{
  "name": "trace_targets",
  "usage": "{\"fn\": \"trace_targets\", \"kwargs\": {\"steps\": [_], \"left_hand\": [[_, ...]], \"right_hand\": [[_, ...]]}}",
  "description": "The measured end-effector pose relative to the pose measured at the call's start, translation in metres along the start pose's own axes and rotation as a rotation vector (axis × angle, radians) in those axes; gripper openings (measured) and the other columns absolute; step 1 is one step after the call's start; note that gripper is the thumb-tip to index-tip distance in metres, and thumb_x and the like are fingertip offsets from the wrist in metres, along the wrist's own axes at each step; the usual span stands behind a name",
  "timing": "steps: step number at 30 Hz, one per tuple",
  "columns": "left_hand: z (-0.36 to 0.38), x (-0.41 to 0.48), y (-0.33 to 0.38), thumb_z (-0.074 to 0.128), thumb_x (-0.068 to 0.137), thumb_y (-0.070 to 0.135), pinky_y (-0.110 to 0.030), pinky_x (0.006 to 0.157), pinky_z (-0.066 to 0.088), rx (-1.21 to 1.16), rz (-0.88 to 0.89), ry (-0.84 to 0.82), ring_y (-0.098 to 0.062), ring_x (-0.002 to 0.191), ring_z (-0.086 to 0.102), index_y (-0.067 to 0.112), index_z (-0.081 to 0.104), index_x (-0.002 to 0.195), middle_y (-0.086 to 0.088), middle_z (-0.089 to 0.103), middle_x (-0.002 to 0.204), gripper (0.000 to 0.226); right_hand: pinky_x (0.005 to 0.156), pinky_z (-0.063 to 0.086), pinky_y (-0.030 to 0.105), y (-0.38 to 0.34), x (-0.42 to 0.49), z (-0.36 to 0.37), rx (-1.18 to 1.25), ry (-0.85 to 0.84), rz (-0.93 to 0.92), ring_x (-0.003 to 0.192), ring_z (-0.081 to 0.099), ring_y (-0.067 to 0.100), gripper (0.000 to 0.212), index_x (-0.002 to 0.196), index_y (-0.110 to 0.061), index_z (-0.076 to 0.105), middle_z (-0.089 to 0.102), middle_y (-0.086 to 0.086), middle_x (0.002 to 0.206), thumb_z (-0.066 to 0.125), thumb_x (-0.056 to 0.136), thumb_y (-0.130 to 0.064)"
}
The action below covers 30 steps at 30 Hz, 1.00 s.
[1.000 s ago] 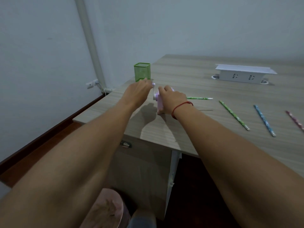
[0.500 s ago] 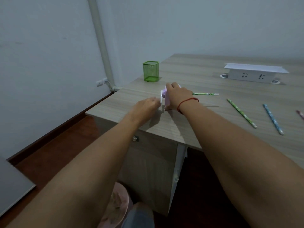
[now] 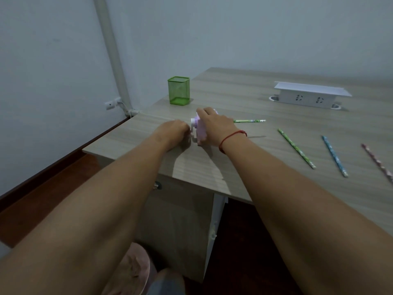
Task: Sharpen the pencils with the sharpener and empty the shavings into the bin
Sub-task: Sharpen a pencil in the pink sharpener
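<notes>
Near the middle of the frame, on the pale wood-grain laminate desk (image 3: 234,92), a small boxy lilac plastic sharpener (image 3: 201,132) sits close to the desk's left corner. The right hand (image 3: 214,124) — a red string bracelet (image 3: 232,137) at its wrist — lies over the sharpener's top, fingers curled down round its far side, gripping it. The left hand (image 3: 173,130) is bunched at the white crank (image 3: 193,133) on the sharpener's left face, fingers curled in tight on it; the fingertips are hidden behind the knuckles. A slim green patterned pencil (image 3: 249,121) pokes out level from behind the right hand, pointing right. Further right, three loose pencils lie apart on the wood: a green one (image 3: 296,148), a blue one (image 3: 335,156) and a pink one (image 3: 377,161). Above centre stands a square green wire-mesh pen pot (image 3: 178,90); at upper right, a long white plastic socket box (image 3: 311,96). At the bottom edge, below the desk, a round pink bin (image 3: 131,271) shows.
</notes>
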<state>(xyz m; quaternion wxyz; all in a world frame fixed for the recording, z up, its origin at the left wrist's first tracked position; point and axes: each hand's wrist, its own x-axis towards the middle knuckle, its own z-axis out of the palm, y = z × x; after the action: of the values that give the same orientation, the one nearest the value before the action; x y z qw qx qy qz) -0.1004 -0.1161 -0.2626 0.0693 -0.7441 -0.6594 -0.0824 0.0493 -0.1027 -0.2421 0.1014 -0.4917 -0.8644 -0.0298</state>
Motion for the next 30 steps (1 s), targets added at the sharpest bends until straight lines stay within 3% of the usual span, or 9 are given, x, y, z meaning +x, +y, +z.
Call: {"fn": "trace_targets", "kwargs": {"steps": [5, 11, 15, 20, 28, 30], "left_hand": [[-0.005, 0.010, 0.003, 0.047, 0.095, 0.013, -0.036, 0.068, 0.040, 0.105, -0.017, 0.054, -0.035, 0.091, 0.064, 0.006, 0.064, 0.103, -0.018, 0.066, 0.100, 0.019], [-0.025, 0.022, -0.001, 0.044, 0.094, 0.002, -0.046, 0.075, 0.048, 0.070, 0.078, 0.237, -0.039, 0.096, 0.061, 0.004, 0.059, 0.108, -0.020, 0.061, 0.105, 0.020], [-0.033, 0.013, 0.001, 0.039, 0.099, 0.006, -0.048, 0.075, 0.047, 0.024, 0.133, 0.339, -0.039, 0.094, 0.059, 0.000, 0.055, 0.108, -0.021, 0.060, 0.106, 0.019], [-0.033, -0.016, 0.005, 0.039, 0.100, 0.011, -0.049, 0.070, 0.045, -0.029, 0.183, 0.435, -0.041, 0.089, 0.059, -0.003, 0.056, 0.102, -0.025, 0.063, 0.098, 0.022], [-0.018, -0.045, 0.007, 0.042, 0.099, 0.011, -0.035, 0.069, 0.048, -0.073, 0.228, 0.349, -0.033, 0.084, 0.064, 0.001, 0.058, 0.100, -0.018, 0.067, 0.096, 0.020], [-0.007, -0.052, 0.013, 0.043, 0.099, 0.015, -0.029, 0.067, 0.042, -0.085, 0.193, 0.313, -0.031, 0.084, 0.064, 0.001, 0.058, 0.101, -0.018, 0.067, 0.098, 0.020]], "right_hand": [[0.098, 0.042, 0.058, -0.001, -0.001, -0.003, -0.010, -0.010, 0.019, 0.118, 0.055, 0.036, 0.087, 0.144, -0.017, 0.029, 0.037, 0.002, 0.145, 0.078, 0.074, -0.031], [0.095, 0.045, 0.053, 0.003, -0.002, -0.002, 0.012, 0.010, 0.045, 0.113, 0.058, 0.036, 0.078, 0.140, -0.017, 0.034, 0.039, 0.003, 0.142, 0.075, 0.075, -0.031], [0.089, 0.047, 0.047, -0.002, -0.002, -0.003, -0.028, 0.035, 0.060, 0.114, 0.057, 0.035, 0.070, 0.136, -0.015, 0.037, 0.042, 0.004, 0.138, 0.073, 0.077, -0.029], [0.092, 0.046, 0.046, -0.006, -0.001, -0.003, -0.024, 0.027, 0.071, 0.125, 0.050, 0.032, 0.075, 0.143, -0.012, 0.032, 0.038, 0.006, 0.145, 0.071, 0.081, -0.028], [0.094, 0.044, 0.047, -0.010, -0.001, -0.004, -0.011, 0.012, 0.093, 0.126, 0.050, 0.032, 0.075, 0.141, -0.015, 0.034, 0.038, 0.004, 0.147, 0.074, 0.078, -0.026], [0.098, 0.042, 0.050, -0.011, 0.001, -0.004, -0.015, -0.018, 0.106, 0.130, 0.048, 0.032, 0.079, 0.142, -0.016, 0.033, 0.035, 0.003, 0.149, 0.075, 0.076, -0.025]]}}
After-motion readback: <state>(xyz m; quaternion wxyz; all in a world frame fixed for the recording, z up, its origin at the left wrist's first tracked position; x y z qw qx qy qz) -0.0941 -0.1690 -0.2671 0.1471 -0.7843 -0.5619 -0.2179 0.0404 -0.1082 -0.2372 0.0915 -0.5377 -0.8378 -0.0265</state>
